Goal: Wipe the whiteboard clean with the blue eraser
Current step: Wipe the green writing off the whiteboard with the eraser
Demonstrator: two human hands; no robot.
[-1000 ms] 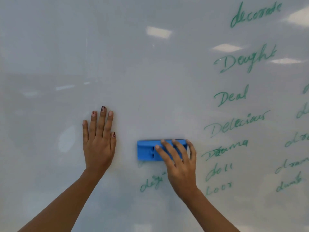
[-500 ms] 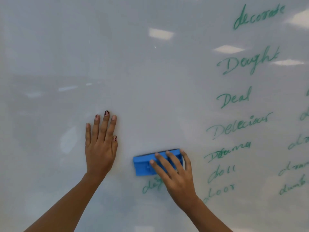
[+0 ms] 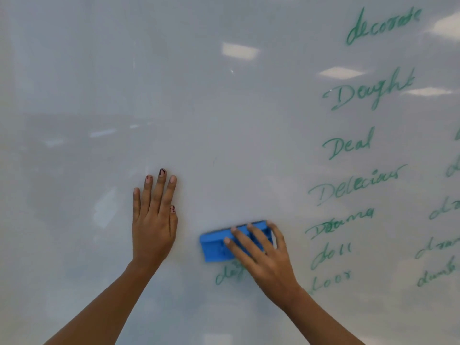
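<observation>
The whiteboard [image 3: 224, 120] fills the whole view. My right hand [image 3: 263, 260] presses the blue eraser [image 3: 215, 246] flat against the board at lower centre, fingers spread over its right half; the eraser tilts slightly, right end higher. Just under the eraser a partly wiped green word [image 3: 227, 273] shows, its right part hidden by my hand. My left hand [image 3: 153, 225] rests flat on the board to the left of the eraser, fingers together and pointing up, holding nothing.
Green handwritten words [image 3: 356, 188] run down the right side of the board in a column, with a second column [image 3: 440, 245] cut off at the right edge. The left and middle of the board carry only ceiling-light reflections [image 3: 239, 51].
My right hand has slid the eraser downward and tilted it, reaching the top of the lower green word. My left hand has stayed flat in the same place.
</observation>
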